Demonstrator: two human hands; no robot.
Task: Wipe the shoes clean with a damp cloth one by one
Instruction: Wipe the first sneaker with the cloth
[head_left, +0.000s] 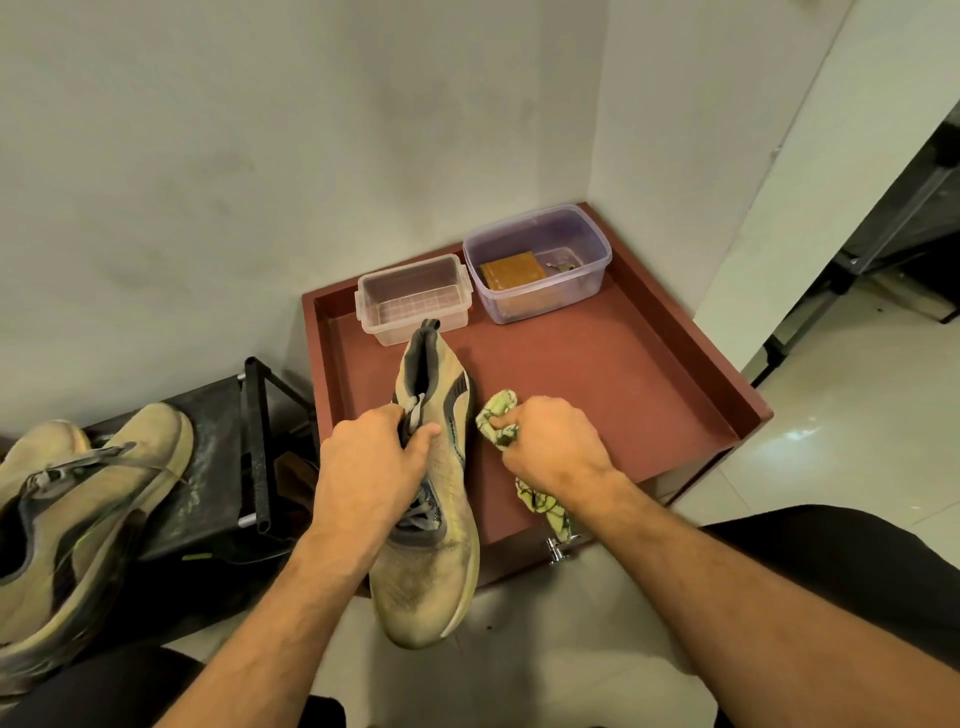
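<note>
Left hand (379, 457) grips the beige shoe (434, 499) at its laces, held over the red tray (597, 374) edge, long axis 12-to-6 with toe at 6; right hand (550, 441), clamped on the bunched cloth (501, 421), sits just beside at shoe's 3 o'clock.

A reddish-brown worktop (597, 374) with a raised rim stands in the corner of two pale walls. At its back edge sit two plastic containers side by side: a clear rectangular container (414, 299), and just to its right a purple-tinted container (537, 262) with a brown flat block (512, 273) inside. To the left, lower down, a black rack (218, 467) carries a beige shoe (78, 525) on its dusty top. A pale tiled floor (857, 441) spreads out to the right.
</note>
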